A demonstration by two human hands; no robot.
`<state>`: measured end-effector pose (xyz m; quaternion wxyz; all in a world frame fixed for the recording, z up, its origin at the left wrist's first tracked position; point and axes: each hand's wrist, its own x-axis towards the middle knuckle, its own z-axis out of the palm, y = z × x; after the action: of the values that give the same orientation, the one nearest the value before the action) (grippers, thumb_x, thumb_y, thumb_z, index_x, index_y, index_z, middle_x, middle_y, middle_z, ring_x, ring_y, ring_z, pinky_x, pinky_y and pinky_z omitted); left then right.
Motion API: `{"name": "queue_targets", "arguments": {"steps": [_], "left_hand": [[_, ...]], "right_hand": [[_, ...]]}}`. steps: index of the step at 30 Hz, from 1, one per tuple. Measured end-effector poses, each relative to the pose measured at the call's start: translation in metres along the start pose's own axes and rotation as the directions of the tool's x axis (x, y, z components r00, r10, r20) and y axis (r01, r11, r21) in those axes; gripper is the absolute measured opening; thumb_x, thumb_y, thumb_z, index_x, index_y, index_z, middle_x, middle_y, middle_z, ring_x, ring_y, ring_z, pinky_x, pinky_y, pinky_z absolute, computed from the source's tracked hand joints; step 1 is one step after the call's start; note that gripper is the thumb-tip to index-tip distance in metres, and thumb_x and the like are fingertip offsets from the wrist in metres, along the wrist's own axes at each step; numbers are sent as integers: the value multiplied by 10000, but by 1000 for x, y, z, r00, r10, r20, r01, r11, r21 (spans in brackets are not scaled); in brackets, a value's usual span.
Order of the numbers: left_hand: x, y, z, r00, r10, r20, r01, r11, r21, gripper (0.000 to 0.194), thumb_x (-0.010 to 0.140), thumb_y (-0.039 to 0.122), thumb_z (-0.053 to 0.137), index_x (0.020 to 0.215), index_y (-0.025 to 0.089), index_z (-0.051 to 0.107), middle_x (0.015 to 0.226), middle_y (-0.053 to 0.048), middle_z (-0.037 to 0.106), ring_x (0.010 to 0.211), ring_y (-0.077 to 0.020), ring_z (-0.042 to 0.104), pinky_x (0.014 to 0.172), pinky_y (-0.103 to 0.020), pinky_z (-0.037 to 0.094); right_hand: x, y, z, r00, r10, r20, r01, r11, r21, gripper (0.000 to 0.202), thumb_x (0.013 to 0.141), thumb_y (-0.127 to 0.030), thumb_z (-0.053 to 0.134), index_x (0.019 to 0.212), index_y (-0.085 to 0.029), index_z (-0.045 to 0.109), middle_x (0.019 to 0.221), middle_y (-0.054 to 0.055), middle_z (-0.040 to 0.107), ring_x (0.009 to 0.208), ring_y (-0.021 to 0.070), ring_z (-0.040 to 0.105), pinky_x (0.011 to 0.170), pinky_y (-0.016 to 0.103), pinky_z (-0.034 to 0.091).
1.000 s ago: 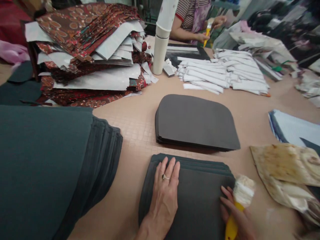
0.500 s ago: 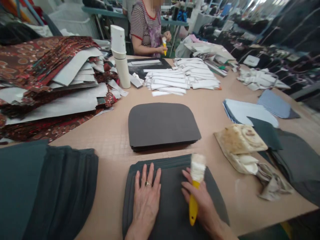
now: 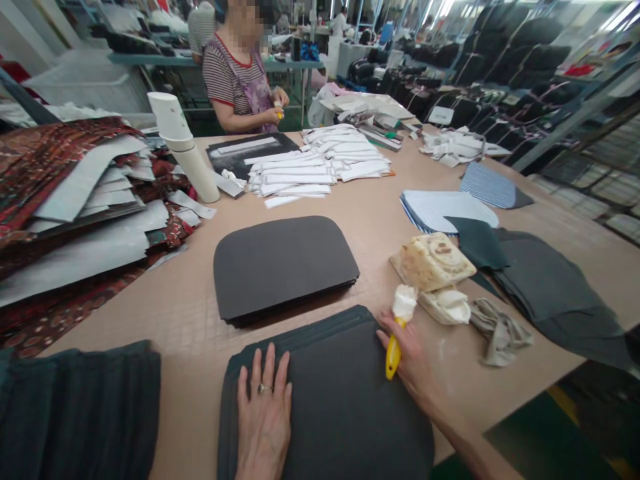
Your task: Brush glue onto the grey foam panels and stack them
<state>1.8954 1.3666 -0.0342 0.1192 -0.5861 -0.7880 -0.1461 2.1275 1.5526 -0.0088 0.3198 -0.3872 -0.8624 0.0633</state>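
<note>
My left hand [image 3: 265,413] lies flat, fingers stretched, on the left part of a stack of dark grey fabric panels [image 3: 345,400]. In my right hand [image 3: 413,353] is a paint brush [image 3: 395,347] with a yellow handle, its white-coated bristles pointing away from me. That hand is at the stack's upper right edge. Just beyond the bristles sits a stained, cream-coloured block-like container [image 3: 435,257], with a white lump at its near side. Ahead of the stack lies a neat pile of dark grey rounded boards [image 3: 285,263].
Dark folded fabric [image 3: 80,407] lies at the left, below patterned red cloth and paper [image 3: 75,200]. Stacked paper cups [image 3: 185,153] stand behind. White strips [image 3: 320,163] lie at the far side, near a co-worker [image 3: 240,80]. A crumpled rag [image 3: 500,333] is at the right.
The view has swung to the right. My right hand has carried the brush toward the stained container, off the middle of the panel. My left hand stays flat on the stack.
</note>
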Motion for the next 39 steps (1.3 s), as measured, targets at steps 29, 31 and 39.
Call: {"name": "queue_targets", "arguments": {"steps": [29, 31, 39], "left_hand": [[-4, 3, -33, 978, -160, 132, 180, 972, -154, 433, 896, 157, 401, 1329, 166, 411, 1239, -84, 585, 1165, -197, 517, 1043, -447, 394], [-15, -15, -33, 975, -190, 114, 203, 973, -112, 435, 901, 156, 391, 1335, 172, 403, 1232, -83, 584, 1160, -202, 512, 1051, -473, 376], [-58, -21, -45, 892, -453, -11, 441, 874, -201, 493, 897, 207, 433, 1379, 176, 332, 1401, -160, 398, 1333, -293, 325, 1018, -510, 410]], "right_hand": [[-35, -7, 23, 979, -190, 69, 189, 982, 23, 257, 903, -297, 478, 1113, -172, 558, 1240, 131, 583, 1129, 268, 561, 938, 455, 469], [-35, -7, 24, 981, -184, 62, 181, 983, 39, 251, 901, -297, 481, 1106, -178, 561, 1231, 127, 590, 1120, 265, 566, 931, 453, 472], [-31, -12, 13, 993, -83, 80, 73, 990, 118, 303, 901, -389, 445, 1087, -191, 579, 1266, 116, 561, 1149, 265, 545, 956, 459, 459]]}}
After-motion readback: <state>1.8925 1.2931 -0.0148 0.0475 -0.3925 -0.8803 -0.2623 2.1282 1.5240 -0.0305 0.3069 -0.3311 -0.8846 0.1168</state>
